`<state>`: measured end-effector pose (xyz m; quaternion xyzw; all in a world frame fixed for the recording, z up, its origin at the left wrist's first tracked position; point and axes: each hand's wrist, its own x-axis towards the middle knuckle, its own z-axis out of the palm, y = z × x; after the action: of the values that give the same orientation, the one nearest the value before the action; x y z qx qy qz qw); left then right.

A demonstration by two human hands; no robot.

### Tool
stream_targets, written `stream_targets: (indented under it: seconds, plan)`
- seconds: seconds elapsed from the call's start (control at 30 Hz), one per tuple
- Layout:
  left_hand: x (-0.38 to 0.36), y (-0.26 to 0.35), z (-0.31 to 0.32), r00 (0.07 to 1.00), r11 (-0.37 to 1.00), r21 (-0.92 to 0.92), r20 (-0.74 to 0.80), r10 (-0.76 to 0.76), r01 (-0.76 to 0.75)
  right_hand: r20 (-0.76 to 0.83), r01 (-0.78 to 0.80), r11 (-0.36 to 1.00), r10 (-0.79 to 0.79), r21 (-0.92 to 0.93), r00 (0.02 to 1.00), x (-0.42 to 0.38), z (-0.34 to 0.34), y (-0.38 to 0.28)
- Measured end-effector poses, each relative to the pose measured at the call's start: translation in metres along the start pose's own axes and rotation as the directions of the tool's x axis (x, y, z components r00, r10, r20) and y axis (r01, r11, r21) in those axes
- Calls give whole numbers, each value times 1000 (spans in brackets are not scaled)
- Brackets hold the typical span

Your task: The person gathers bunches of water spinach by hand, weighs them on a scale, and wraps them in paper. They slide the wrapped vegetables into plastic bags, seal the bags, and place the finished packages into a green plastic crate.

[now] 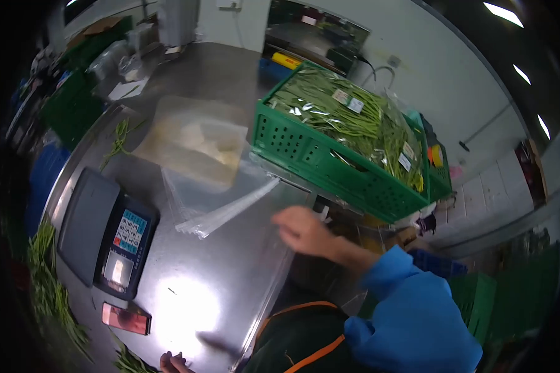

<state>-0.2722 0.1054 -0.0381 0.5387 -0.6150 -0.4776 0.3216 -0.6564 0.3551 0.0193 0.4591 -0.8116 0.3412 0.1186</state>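
Observation:
My right hand (302,230), below a blue sleeve, is over the near edge of the steel table with its fingers curled closed. It is slightly blurred, and anything inside the fingers is hidden. A fanned stack of clear plastic bags (230,208) lies just beyond it, with a brownish translucent sheet (196,140) above. At the bottom edge, my left hand (175,362) shows only in part, its fingers bent together; I cannot make out what they hold. Green leafy stems (130,359) lie beside it. A dark blurred shape (214,343) is on the table to its right.
A green crate (348,171) holds bagged green vegetables (354,112) with labels. On the table (224,273) are a scale (109,236) with a keypad and a phone (126,319). More loose stems (53,286) line the left edge. Green crates (74,109) stand behind at left.

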Motion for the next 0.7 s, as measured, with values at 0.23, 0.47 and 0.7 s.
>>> stream_targets:
  seconds: [0.23, 0.47, 0.7]
  plan:
    - [1, 29, 69, 934, 999, 29, 355, -28, 19, -618, -751, 616, 692, 238, 372, 4, -164, 162]
    - [-48, 18, 133, 863, 980, -30, 480, -159, 197, 2, -743, 130, 985, 657, 175, 45, -205, 234]
    - [-59, 49, 208, 870, 998, -59, 493, 15, 17, 234, -488, -76, 933, 870, 272, 94, -227, 280]
